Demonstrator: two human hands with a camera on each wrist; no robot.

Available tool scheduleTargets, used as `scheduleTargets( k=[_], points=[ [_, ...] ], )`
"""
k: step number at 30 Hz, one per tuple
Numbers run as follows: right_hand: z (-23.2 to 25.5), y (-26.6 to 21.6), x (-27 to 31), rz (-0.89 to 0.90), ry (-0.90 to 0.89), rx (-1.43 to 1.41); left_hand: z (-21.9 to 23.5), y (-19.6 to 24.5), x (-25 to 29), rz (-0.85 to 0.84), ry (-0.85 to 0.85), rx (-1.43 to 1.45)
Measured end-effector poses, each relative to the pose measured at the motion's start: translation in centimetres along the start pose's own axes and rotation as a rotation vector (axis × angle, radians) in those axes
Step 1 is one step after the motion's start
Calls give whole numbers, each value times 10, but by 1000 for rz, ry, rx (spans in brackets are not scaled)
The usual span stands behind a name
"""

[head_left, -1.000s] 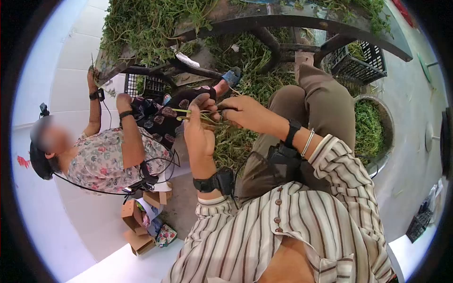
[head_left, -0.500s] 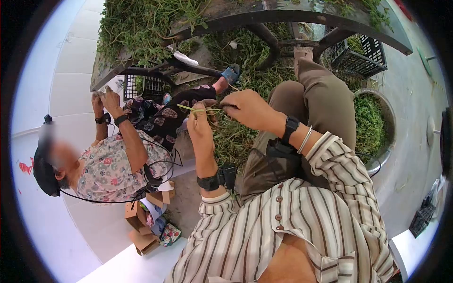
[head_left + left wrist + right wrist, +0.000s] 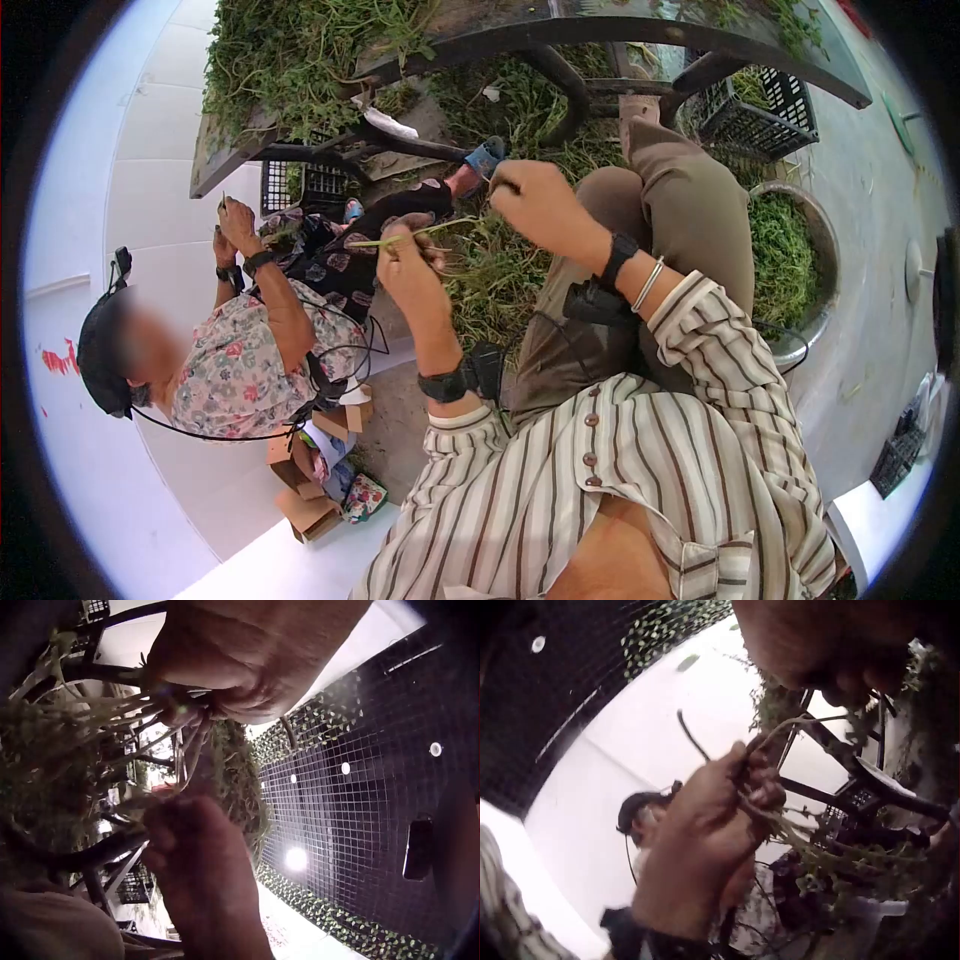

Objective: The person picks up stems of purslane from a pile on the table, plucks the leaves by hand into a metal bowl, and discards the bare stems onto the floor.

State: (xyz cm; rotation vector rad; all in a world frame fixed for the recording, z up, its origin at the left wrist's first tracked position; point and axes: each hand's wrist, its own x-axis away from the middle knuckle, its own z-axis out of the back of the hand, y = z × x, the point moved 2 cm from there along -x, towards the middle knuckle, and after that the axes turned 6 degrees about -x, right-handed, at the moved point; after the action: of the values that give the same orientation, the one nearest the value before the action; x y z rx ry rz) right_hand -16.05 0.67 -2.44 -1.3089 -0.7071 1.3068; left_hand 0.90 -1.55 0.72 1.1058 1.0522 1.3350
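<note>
My left hand grips a few thin green stems between thumb and fingers, above the greens on the floor. In the left wrist view, leafy lengths of the stems spread out from that hand. One stem bends upward from the left hand in the right wrist view, its far end close to the right fingertips. My right hand is raised to the right of the left one, its fingers curled in and apart from the left hand. The inside of the right hand is hidden.
Leafy greens heap on the dark table in front. More greens cover the floor between my legs and a seated person at left. A round tub of greens, a black crate and cardboard boxes stand around.
My right hand has moved away from the left hand, upward and to the right in the head view. The left hand has shifted slightly left with the stems. The other person's hands have left the table edge.
</note>
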Motion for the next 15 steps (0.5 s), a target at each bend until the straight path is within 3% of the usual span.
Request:
scheduleTargets(
  k=[2, 3, 5, 6, 8, 11, 15],
  points=[
    [12, -4, -4, -330, -82, -290, 6, 4, -2, 23, 59, 65],
    [11, -4, -4, -326, -84, -289, 8, 3, -1, 20, 62, 67],
    [4, -2, -3, -489, -193, -590, 10, 0, 0, -1, 23, 140],
    [0, 0, -1, -490, -192, -590, 10, 0, 1, -1, 22, 139],
    [-8, -2, 1, -87, -182, -338, 7, 1, 3, 14, 20, 172],
    [-13, -6, 10, 53, -190, -124, 5, 3, 4, 25, -13, 169],
    [-14, -8, 12, -54, -295, -100, 4, 3, 2, 26, 5, 191]
  ],
)
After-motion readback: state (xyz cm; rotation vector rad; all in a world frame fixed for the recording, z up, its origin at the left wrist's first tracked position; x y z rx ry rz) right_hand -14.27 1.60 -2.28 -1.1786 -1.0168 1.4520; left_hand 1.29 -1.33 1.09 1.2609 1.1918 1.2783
